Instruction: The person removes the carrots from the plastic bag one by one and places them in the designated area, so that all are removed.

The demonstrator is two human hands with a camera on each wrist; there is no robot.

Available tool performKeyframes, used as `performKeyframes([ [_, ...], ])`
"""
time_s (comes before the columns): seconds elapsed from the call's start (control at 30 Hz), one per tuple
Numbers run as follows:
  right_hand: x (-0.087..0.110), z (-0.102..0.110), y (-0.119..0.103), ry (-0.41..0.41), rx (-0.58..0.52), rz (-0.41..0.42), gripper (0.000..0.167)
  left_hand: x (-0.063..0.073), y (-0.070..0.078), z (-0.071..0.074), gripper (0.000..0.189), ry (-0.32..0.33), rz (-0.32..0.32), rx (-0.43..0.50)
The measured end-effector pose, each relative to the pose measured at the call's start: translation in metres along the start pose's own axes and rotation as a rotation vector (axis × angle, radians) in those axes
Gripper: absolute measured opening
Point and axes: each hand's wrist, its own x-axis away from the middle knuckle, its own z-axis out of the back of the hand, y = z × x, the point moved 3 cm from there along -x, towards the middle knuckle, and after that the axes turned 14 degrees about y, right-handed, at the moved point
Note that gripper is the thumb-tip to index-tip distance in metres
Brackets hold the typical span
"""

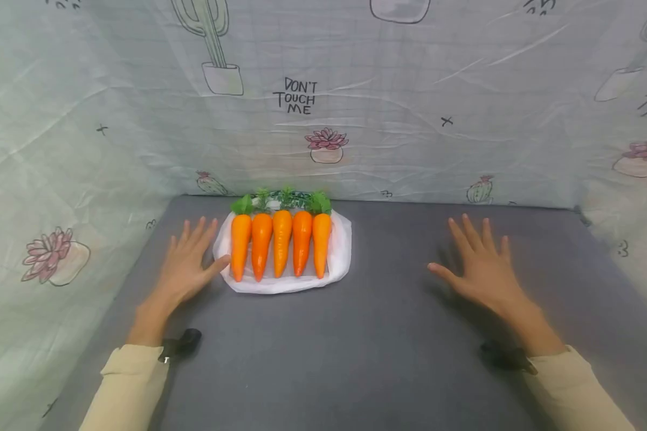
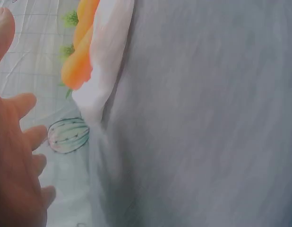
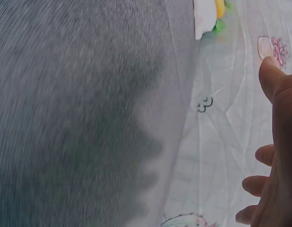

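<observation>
Several orange carrots (image 1: 282, 242) with green leafy tops lie side by side on a white plastic bag (image 1: 341, 251), left of the middle of the grey table. My left hand (image 1: 186, 266) is spread just left of the bag, its thumb near the leftmost carrot; whether it touches the bag I cannot tell. Well to the right of the bag, my right hand (image 1: 482, 272) is spread with straight fingers and holds nothing. The left wrist view shows part of the carrots (image 2: 77, 68) beyond the thumb. Only a corner of the bag (image 3: 205, 19) appears in the right wrist view.
A grey tabletop (image 1: 323, 359) stretches beneath both hands. Pale cloth (image 1: 399, 120) printed with cacti and words hangs behind it and along both sides. Dark devices (image 1: 182, 344) are strapped at the wrists, below beige sleeves (image 1: 126, 389).
</observation>
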Motion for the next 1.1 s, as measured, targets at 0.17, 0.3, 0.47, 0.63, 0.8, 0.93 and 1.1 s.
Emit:
performKeyframes([
  [0.17, -0.002, -0.006, -0.017, 0.016, -0.014, 0.006, 0.094, 0.000, 0.002, -0.013, 0.083, 0.001, 0.010, 0.068],
  [0.3, -0.007, -0.015, -0.032, 0.024, -0.055, 0.003, 0.093, 0.002, 0.000, -0.016, 0.079, 0.042, 0.043, 0.191],
  [0.47, -0.015, -0.025, -0.056, 0.055, -0.138, 0.012, 0.089, 0.005, -0.005, -0.019, 0.074, 0.067, 0.079, 0.327],
  [0.63, -0.023, -0.033, -0.079, 0.115, -0.230, 0.020, 0.081, 0.005, -0.010, -0.026, 0.067, 0.130, 0.057, 0.407],
  [0.8, -0.031, -0.043, -0.100, 0.123, -0.339, 0.001, 0.076, 0.007, -0.015, -0.034, 0.061, 0.192, 0.000, 0.427],
  [0.93, -0.041, -0.051, -0.114, 0.138, -0.409, -0.028, 0.072, 0.007, -0.018, -0.035, 0.059, 0.225, -0.040, 0.438],
  [1.1, -0.054, -0.065, -0.135, 0.173, -0.501, -0.075, 0.066, 0.006, -0.021, -0.036, 0.057, 0.231, -0.075, 0.417],
])
